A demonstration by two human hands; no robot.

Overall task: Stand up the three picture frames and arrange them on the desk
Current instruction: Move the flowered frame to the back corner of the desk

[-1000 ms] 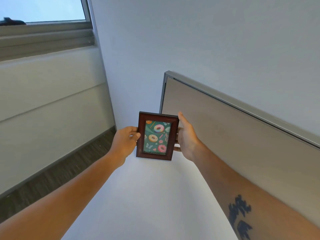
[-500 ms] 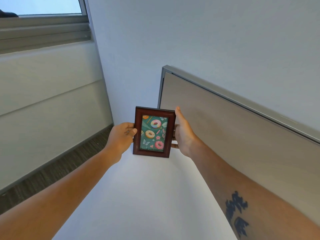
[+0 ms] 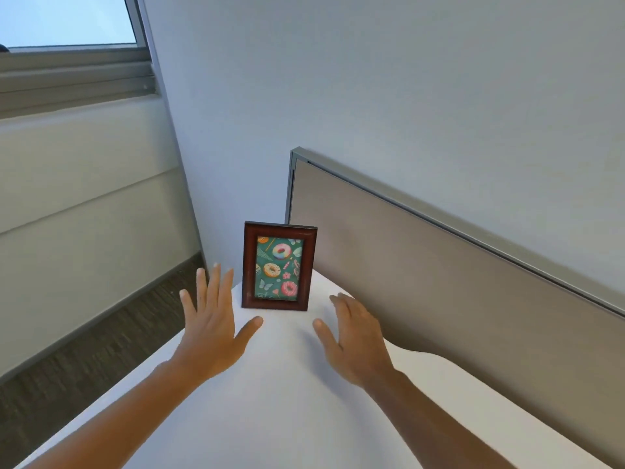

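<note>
At the far corner of the white desk, a dark wooden picture frame standing upright, doughnut print facing the camera, just beside the grey partition panel; left hand spread flat, fingers straight, near the frame's lower left, not touching; right hand relaxed, empty, near its lower right, also apart.

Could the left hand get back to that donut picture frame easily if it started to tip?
Probably yes. The left hand hovers open just left of the upright picture frame, and only bare desk lies between them. The right hand is on the other side, out of its way.
</note>
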